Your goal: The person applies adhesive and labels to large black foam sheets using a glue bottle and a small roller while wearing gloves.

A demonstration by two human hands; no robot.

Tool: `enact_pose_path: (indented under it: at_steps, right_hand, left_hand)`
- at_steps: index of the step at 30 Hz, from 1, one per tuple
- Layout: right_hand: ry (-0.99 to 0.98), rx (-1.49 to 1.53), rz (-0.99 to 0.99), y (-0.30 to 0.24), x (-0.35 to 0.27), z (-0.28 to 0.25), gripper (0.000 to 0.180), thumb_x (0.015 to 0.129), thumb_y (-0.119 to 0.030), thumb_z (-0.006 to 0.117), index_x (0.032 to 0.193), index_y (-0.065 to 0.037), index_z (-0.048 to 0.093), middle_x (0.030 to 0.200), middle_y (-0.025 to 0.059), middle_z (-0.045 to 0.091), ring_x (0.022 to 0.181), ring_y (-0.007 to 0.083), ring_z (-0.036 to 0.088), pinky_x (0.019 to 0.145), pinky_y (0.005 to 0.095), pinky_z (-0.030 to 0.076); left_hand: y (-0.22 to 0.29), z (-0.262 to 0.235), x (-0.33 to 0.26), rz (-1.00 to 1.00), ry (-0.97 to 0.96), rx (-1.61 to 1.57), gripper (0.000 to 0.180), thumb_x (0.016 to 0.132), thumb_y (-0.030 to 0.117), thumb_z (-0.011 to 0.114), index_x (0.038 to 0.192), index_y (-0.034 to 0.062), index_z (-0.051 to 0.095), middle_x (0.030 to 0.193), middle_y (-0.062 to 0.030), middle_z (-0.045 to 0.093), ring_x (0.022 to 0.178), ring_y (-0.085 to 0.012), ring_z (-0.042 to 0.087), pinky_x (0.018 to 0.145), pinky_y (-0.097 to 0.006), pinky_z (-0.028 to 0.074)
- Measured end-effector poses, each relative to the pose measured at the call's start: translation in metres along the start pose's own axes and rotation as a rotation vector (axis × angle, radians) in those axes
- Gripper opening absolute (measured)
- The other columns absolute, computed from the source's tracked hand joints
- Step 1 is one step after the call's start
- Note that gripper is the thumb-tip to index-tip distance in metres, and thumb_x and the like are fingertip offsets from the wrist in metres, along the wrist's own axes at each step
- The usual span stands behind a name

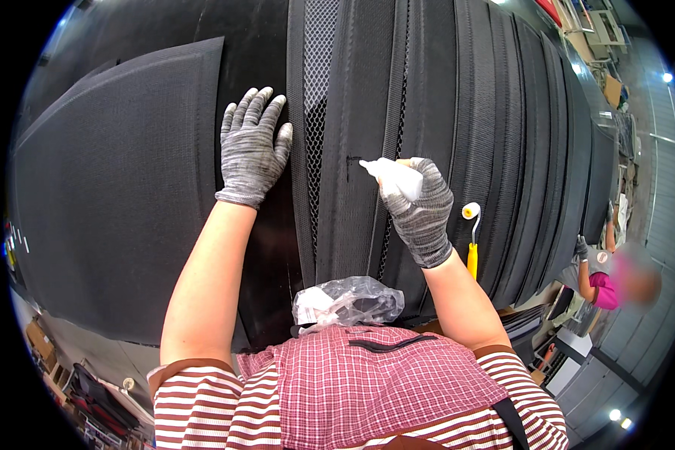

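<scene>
Black padded panels (442,112) overlap across the worktop, mostly laid. The left hand (253,146) presses flat, grip open, on one panel. The right hand (421,210), grip closed around a white bottle (394,177), points its nozzle at a seam; gluing looks unfinished.

White squeeze bottle (394,178): small, plastic, lying tilted, nozzle pointing left, tip touching black ribbed foam panel (352,112). Panel broad, dark, mesh strip alongside, spread across the table.
</scene>
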State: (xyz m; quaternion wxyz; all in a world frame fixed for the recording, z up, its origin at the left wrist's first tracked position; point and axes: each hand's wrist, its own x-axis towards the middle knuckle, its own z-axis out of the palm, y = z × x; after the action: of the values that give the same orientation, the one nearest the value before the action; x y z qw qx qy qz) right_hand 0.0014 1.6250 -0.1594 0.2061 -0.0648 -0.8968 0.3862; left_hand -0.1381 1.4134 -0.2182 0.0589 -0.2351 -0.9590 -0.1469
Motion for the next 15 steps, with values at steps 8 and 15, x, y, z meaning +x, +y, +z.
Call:
enact_pose_path:
  at_steps: [8, 15]
  right_hand:
    - [-0.033, -0.108, -0.109, -0.002, -0.010, -0.004, 0.020, 0.079, -0.009, 0.075, 0.096, -0.004, 0.065, 0.090, 0.0076, 0.068, 0.077, 0.0184, 0.067, 0.070, 0.0290, 0.054]
    - [-0.049, -0.050, -0.069, 0.000, -0.010, -0.004, 0.027, 0.079, -0.010, 0.075, 0.100, -0.002, 0.060, 0.088, 0.0096, 0.068, 0.074, 0.0194, 0.068, 0.068, 0.0293, 0.055]
  left_hand:
    - [0.001, -0.001, 0.000, 0.002, -0.006, 0.006, 0.045, 0.093, 0.033, 0.055, 0.133, 0.0135, 0.054, 0.142, -0.0072, 0.048, 0.136, -0.0252, 0.039, 0.116, -0.045, 0.024]
    - [0.000, -0.002, 0.000, -0.004, -0.008, -0.003, 0.045, 0.093, 0.032, 0.056, 0.133, 0.0135, 0.054, 0.141, -0.0070, 0.049, 0.136, -0.0251, 0.039, 0.116, -0.045, 0.024]
